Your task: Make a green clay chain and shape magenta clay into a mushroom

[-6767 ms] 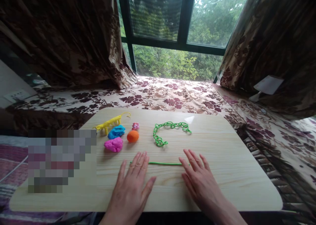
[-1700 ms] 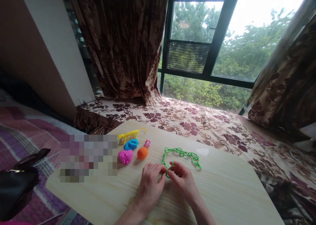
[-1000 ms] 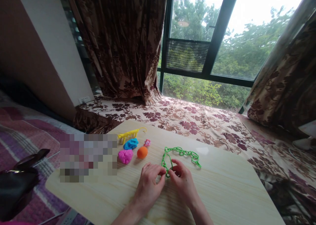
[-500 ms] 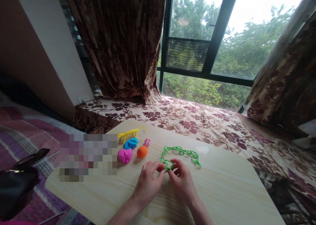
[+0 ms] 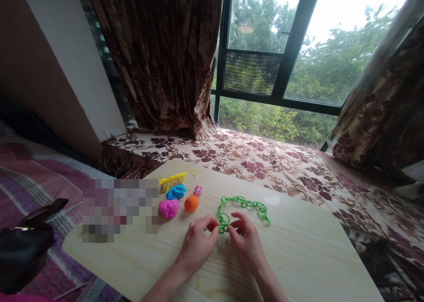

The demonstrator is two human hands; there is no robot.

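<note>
Head view: both hands are low over the table [image 5: 291, 258], one on either side of the near end of the green chain [image 5: 243, 201]. The left hand [image 5: 198, 241] has its thumb and index curled round into a loop, tips pretty much together right at the links. The right hand [image 5: 245, 242] has thumb and index narrow too, tips by the same end. Can't really tell if either one is pinching a link, too small to see.

Rest of the chain lies on the table, running away from the fingers and then bending off to the right.

Over to the left there's an orange ball [image 5: 191, 203], with a pink lump [image 5: 168, 208] and a blue lump [image 5: 176, 192] near it, plus a tiny pink bit [image 5: 198, 190] just behind the ball. The yellow piece [image 5: 172, 179] sits behind the blue one.
</note>
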